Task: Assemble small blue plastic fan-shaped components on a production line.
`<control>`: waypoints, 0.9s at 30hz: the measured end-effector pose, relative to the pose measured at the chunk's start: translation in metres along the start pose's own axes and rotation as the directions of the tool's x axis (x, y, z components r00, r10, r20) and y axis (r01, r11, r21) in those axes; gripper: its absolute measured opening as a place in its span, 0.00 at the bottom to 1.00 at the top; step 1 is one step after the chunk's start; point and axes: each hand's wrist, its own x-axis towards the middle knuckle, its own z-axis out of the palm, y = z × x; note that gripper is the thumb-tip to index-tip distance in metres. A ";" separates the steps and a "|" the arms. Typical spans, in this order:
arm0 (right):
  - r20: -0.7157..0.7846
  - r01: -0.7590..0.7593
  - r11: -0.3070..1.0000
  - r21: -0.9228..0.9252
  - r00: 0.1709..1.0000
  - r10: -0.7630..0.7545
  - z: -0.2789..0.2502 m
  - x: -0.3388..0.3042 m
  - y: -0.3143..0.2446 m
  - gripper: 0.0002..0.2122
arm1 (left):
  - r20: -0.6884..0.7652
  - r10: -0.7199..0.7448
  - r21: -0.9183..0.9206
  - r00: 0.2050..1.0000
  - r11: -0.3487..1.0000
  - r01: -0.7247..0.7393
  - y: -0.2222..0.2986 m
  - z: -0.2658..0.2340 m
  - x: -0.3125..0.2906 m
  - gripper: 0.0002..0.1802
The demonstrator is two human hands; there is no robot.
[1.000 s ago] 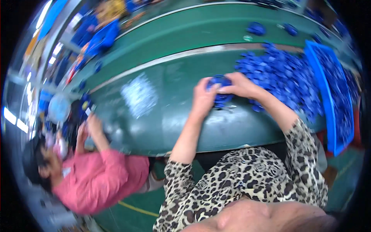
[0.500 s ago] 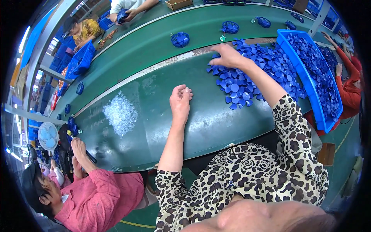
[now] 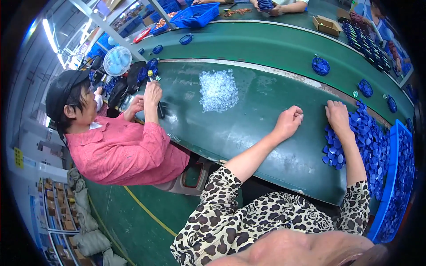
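Note:
My left hand (image 3: 289,121) rests on the green tabletop (image 3: 262,128), its fingers curled in; what they hold, if anything, is hidden. To its right, my right hand (image 3: 338,118) lies palm down at the left edge of a large heap of blue plastic discs (image 3: 370,139). Its fingers are bent downward, slightly apart, and nothing shows in them. Farther left on the table is a pile of small clear pieces (image 3: 218,91). Across the raised strip, a round blue basket (image 3: 320,66) sits on the green conveyor belt (image 3: 275,46).
A long blue tray (image 3: 392,177) full of blue discs stands at the right. On my left a co-worker in pink (image 3: 128,150) holds a dark tool with a yellow end (image 3: 151,74). More blue baskets (image 3: 365,88) lie on the belt. Beyond it another person's hands (image 3: 275,9) hold blue parts.
The view has swung left, showing more of the co-worker. My right hand has drawn back from the belt side and its spread fingers are now lowered to the table. My left hand stays curled.

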 end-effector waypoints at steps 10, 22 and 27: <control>0.039 -0.139 0.486 0.863 0.977 0.210 -0.035 -0.027 -0.077 0.08 | 0.247 0.004 -0.288 0.969 0.955 0.070 0.011 0.003 0.001 0.17; -0.138 -0.020 0.794 0.607 0.982 0.130 -0.036 -0.063 -0.094 0.17 | 0.364 -0.100 -0.353 0.926 0.905 0.237 0.014 -0.001 -0.005 0.21; -0.096 -0.049 0.798 0.601 0.986 0.133 -0.032 -0.070 -0.089 0.17 | 0.410 -0.109 -0.315 0.905 0.915 0.252 0.019 0.000 -0.008 0.21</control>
